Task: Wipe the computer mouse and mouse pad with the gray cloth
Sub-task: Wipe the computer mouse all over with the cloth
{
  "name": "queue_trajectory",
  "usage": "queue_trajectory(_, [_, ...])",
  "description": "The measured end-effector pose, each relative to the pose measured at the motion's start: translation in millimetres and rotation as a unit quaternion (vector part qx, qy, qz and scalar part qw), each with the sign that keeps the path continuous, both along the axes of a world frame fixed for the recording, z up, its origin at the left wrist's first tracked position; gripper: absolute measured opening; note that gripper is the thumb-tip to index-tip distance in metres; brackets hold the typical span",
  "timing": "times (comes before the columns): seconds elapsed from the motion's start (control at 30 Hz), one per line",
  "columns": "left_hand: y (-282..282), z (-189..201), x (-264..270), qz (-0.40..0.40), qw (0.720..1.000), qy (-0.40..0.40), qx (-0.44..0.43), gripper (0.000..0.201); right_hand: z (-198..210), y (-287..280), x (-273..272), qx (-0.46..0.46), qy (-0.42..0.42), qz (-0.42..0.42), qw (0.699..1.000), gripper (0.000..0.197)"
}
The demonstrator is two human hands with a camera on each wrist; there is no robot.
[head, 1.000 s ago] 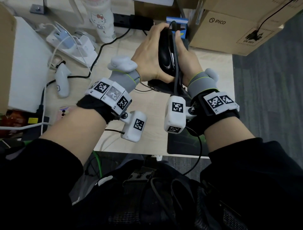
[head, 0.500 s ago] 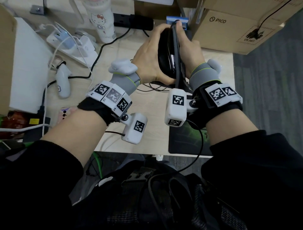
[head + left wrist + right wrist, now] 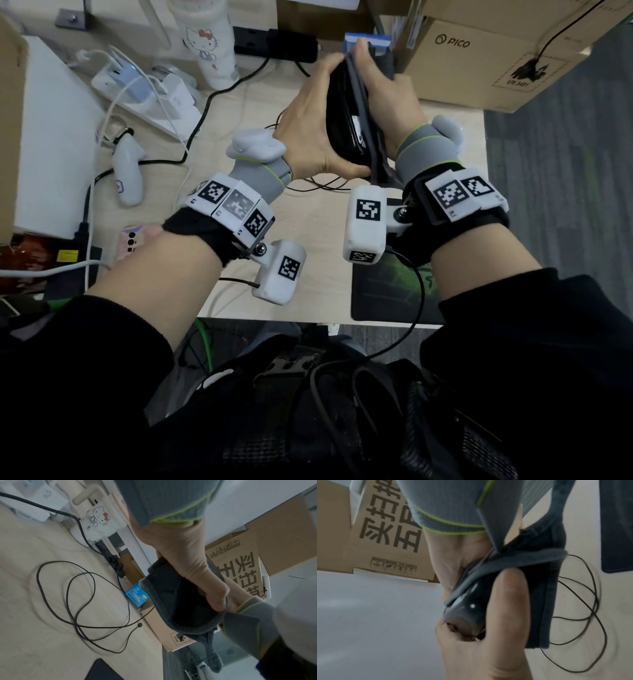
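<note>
Since a second ago both hands have lifted the glossy black computer mouse [image 3: 344, 113] farther from the pale wooden desk [image 3: 308, 219]. The left hand [image 3: 310, 126] grips it, while the right hand [image 3: 387, 102] holds the gray cloth [image 3: 363, 113] flat against it, rubbing. Mouse wiping underway; the dark green-printed mouse pad [image 3: 387, 291] waits.

Black sleeves [image 3: 548, 342] — tagged white wristbands [image 3: 233, 209].

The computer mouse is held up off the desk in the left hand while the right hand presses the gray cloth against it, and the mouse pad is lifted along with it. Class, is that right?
One detail is wrong: the mouse pad lies flat at the desk's near edge, as the head view shows. The left hand does hold the computer mouse up, the right hand pressing the gray cloth on it.
</note>
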State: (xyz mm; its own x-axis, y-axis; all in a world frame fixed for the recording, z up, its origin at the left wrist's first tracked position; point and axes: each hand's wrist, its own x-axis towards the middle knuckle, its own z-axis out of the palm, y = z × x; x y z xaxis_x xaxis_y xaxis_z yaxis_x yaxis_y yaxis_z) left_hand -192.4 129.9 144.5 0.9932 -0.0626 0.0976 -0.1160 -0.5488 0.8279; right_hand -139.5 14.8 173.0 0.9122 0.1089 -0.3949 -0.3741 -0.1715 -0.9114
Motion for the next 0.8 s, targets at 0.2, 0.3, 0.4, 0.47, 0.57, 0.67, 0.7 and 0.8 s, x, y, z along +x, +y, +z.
queue_trajectory(0.2, [1, 2, 4, -0.015, 1.000, -0.023, 0.002, 0.112, 4, -6, -2, -0.005, -0.004, -0.053, 0.999, 0.030])
queue_trajectory(0.3, [1, 1, 6, 0.009, 1.000, -0.020, -0.018, 0.108, 0, -9, -10, 0.107, 0.025, -0.011, 0.994, 0.021])
queue_trajectory(0.4, [2, -1, 8, 0.015, 1.000, -0.009, -0.011, 0.110, -5, -7, -16, 0.174, 0.035, 0.021, 0.984, 0.025])
queue_trajectory(0.47, [3, -1, 8, 0.004, 1.000, 0.001, 0.021, 0.114, -9, -5, -14, 0.137, 0.012, 0.001, 0.991, 0.024])
queue_trajectory(0.57, [2, 3, 9, -0.001, 0.993, 0.017, 0.114, 0.123, -16, -1, -7, 0.005, -0.076, -0.026, 0.997, 0.023])
queue_trajectory(0.67, [-5, 6, 14, -0.002, 0.981, 0.040, 0.189, 0.137, -15, 4, -4, -0.114, -0.150, -0.036, 0.981, 0.040])
queue_trajectory(0.7, [-8, 6, 15, 0.001, 0.978, 0.046, 0.203, 0.140, -14, 5, -3, -0.140, -0.155, -0.035, 0.977, 0.041])
queue_trajectory(0.8, [-11, 8, 18, -0.008, 0.978, 0.041, 0.204, 0.135, -14, 1, 7, -0.188, -0.136, -0.058, 0.971, 0.048])
